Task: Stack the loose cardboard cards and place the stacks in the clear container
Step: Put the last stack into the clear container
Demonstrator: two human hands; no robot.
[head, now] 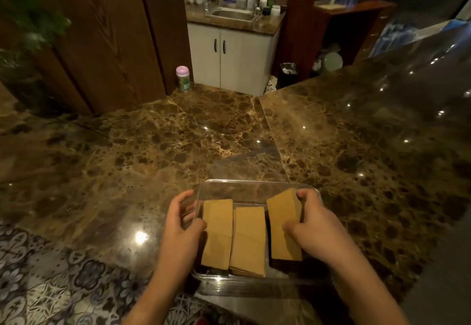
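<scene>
Fingers (307,196) of right hand (313,225) pinch the tilted right card stack (283,225) inside the clear container (254,184); left hand (182,225) curls round its left wall, beside two settled stacks (234,233). Best lowered flat and squared against the right wall. Marble table (127,159) bears a pink-capped bottle (183,78) well apart; nothing obstructs.

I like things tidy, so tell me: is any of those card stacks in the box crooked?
Yes. The right stack sits askew, its far end leaning right, held by the right hand. The left stack and middle stack lie roughly parallel in the container.
</scene>
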